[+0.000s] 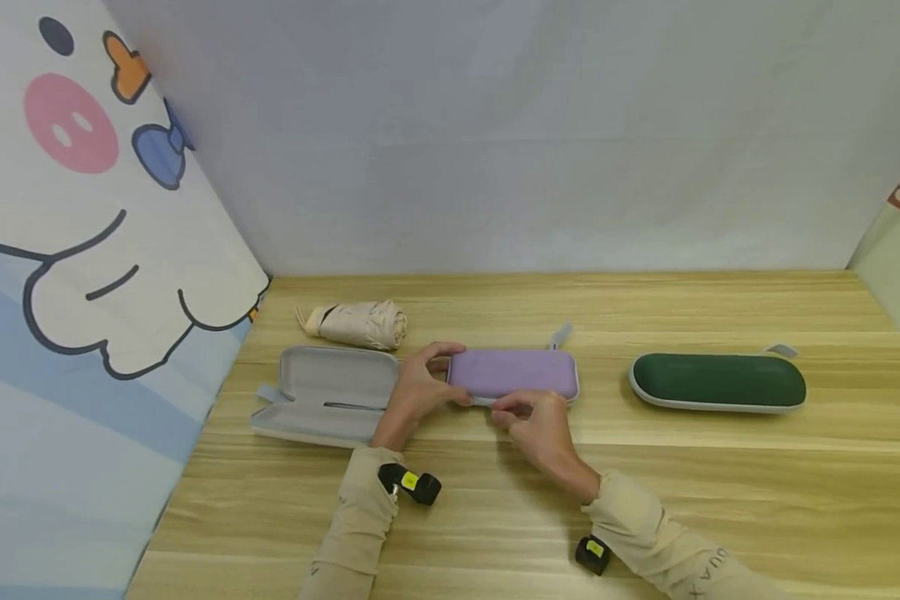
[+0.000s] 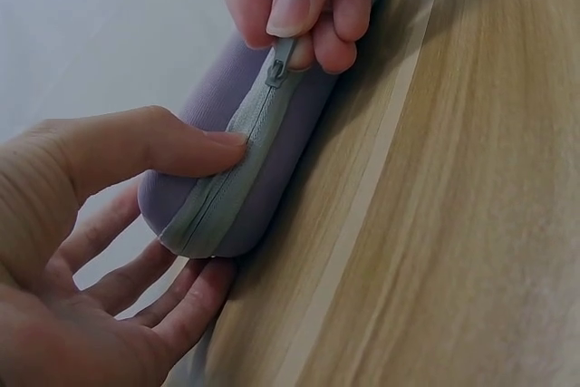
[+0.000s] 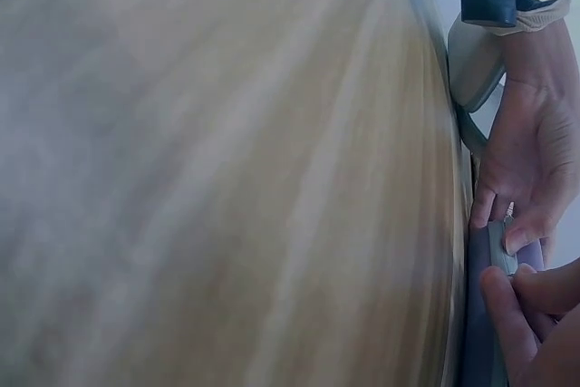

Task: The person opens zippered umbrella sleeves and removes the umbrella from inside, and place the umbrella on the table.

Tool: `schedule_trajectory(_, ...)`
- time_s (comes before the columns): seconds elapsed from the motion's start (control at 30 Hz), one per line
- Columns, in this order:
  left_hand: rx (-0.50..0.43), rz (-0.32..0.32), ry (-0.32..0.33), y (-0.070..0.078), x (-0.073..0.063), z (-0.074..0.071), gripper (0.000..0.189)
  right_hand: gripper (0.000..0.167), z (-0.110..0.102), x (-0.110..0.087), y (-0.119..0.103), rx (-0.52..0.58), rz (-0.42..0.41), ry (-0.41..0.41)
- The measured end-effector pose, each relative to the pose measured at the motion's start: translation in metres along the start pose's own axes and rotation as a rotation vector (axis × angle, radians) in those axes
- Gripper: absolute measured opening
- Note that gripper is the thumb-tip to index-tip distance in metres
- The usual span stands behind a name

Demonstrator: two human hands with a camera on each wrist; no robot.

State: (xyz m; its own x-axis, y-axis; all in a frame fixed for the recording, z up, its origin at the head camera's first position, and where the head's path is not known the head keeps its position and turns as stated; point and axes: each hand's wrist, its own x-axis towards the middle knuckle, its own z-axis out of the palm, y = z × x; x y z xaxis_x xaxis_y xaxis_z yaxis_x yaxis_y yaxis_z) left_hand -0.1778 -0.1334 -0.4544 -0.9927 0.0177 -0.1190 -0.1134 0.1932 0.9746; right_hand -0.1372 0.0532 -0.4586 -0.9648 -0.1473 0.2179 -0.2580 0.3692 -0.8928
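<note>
A purple zippered case [image 1: 512, 372] lies on the table in front of me. My left hand [image 1: 420, 387] grips its left end; in the left wrist view the thumb [image 2: 172, 144] presses along the grey zipper strip [image 2: 227, 183] and the other fingers reach round the far side and end. My right hand [image 1: 540, 425] is at the case's front edge, pinching the zipper pull [image 2: 281, 56] between thumb and fingers. Around the slider the zipper's teeth look closed on the left-hand stretch; beyond it, the right hand hides the strip.
An open grey case [image 1: 337, 375] stands left of my left hand. Behind it lies a rolled beige folding umbrella [image 1: 360, 323]. A dark green case [image 1: 720, 381], closed, sits to the right. The wooden table [image 1: 720, 500] meets a pale wall at the back.
</note>
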Motion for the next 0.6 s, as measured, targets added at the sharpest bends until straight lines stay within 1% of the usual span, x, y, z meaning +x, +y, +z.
schedule_trajectory(0.47, -0.012, -0.020, -0.023, -0.0004, -0.0012, -0.0021, 0.071, 0.007, 0.0048, 0.0012, 0.0008, 0.014, 0.006, -0.001)
schedule_trajectory(0.6, -0.015, -0.021, -0.035, -0.0003, -0.0018, -0.0030, 0.072, 0.008, 0.0064, 0.0019, 0.0016, 0.001, -0.012, 0.002)
